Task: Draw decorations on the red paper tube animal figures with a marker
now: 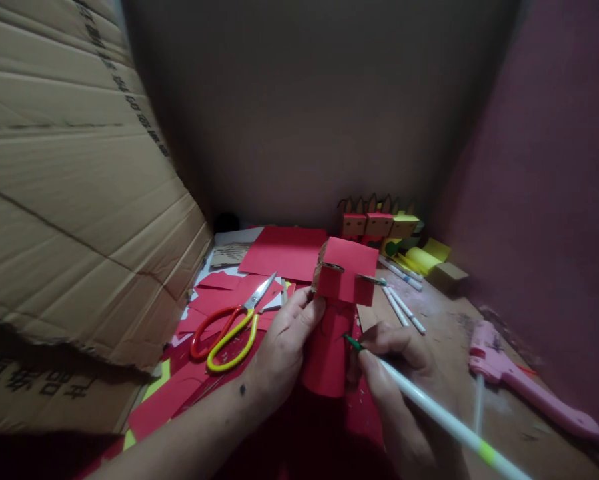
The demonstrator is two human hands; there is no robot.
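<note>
A red paper figure (329,353), with a tube-shaped body and a boxy cardboard-backed head (349,257), stands near the middle of the view. My left hand (289,340) is wrapped round its left side, just below the head. Between the thumb and fingers of my right hand (399,387) is a white marker (429,407) with a green tip. The tip is at the front of the red tube, where thin dark curved lines show. Left of my left hand lie scissors (234,333) with one red and one yellow handle, blades apart, on red paper scraps (219,300).
A pink glue gun (524,393) lies at the right. White markers (404,310) and a yellow paper piece (424,260) lie behind my right hand. Small box-headed figures (379,225) stand at the back. Cardboard (79,187) rises at the left; a red sheet (284,252) lies behind.
</note>
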